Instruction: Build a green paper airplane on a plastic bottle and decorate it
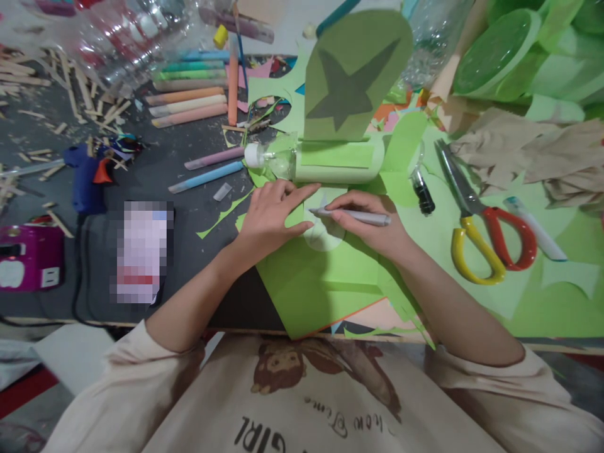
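Pale cloth of a printed shirt (226,396) fills the bottom of the frame. At its centre, the right hand (375,234) pinches a grey marker (372,218) between thumb and fingers, its tip over a small pale disc (328,240) bearing a star shape. The left hand (276,211) grasps nothing; it lies flat with thumb and forefinger spread beside the disc, which rests on bright green paper (325,289) mid-frame.

Just above the hands, a clear bottle (278,157) wrapped in pale green paper lies on its side, with a tall green panel with a dark star (358,63) rising behind it. Scissors (467,204) lie at right; a blue glue gun (85,182) and a phone (144,248) sit at left.

If the disc slips under light fingers, the line could stray, and a brushing fingertip might smudge fresh ink. The left knuckles are near the bottle, so a nudge could roll it.

On the shirt, "GIRL" reads clearly, and a script line looks like "how Time". One purple box (35,251) at far left carries a white apple-like mark. The phone's screen is pixelated beyond reading.
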`<state>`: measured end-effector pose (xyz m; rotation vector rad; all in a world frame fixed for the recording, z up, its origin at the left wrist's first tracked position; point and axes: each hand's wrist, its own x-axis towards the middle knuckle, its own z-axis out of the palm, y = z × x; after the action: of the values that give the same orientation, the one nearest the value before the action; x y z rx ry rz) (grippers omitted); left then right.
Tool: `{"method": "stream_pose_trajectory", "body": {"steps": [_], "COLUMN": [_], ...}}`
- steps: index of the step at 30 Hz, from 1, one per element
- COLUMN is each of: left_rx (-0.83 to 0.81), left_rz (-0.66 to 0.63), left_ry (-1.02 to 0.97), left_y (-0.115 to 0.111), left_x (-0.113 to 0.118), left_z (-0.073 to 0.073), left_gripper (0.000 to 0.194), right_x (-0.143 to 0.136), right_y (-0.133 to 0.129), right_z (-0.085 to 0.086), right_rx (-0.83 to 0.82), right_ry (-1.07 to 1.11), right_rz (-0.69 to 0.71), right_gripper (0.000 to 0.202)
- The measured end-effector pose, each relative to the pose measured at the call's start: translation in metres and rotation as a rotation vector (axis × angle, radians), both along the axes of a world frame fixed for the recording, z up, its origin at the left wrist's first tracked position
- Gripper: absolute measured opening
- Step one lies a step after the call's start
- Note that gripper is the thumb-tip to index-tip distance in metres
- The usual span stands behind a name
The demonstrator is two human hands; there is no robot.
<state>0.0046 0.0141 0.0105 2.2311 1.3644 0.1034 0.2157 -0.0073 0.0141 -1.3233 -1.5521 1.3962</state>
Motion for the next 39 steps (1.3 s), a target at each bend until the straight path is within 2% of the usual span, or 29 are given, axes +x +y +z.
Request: {"method": "stream_pose_trajectory", "body": {"steps": [32,39], "left_rx": [-0.018,0.034], "left_rz": [0.015,-0.003], "left_ry": [0.02,-0.012], "left_y": [-0.0004,-0.001], "left_x": [0.0009,-0.0016], "left_z": [0.0002,-0.0049], "left_gripper": [0.065,0.061], "right_x": [0.0031,0.0027], "right_y": [-0.0021,-0.0017], "right_z": [-0.0032,-0.0049], "right_rx": [0.005,-0.003], "right_ry": [-0.061,-0.023], "right_rz": [-0.023,-0.043], "right_gripper": [0.022,0.024]}}
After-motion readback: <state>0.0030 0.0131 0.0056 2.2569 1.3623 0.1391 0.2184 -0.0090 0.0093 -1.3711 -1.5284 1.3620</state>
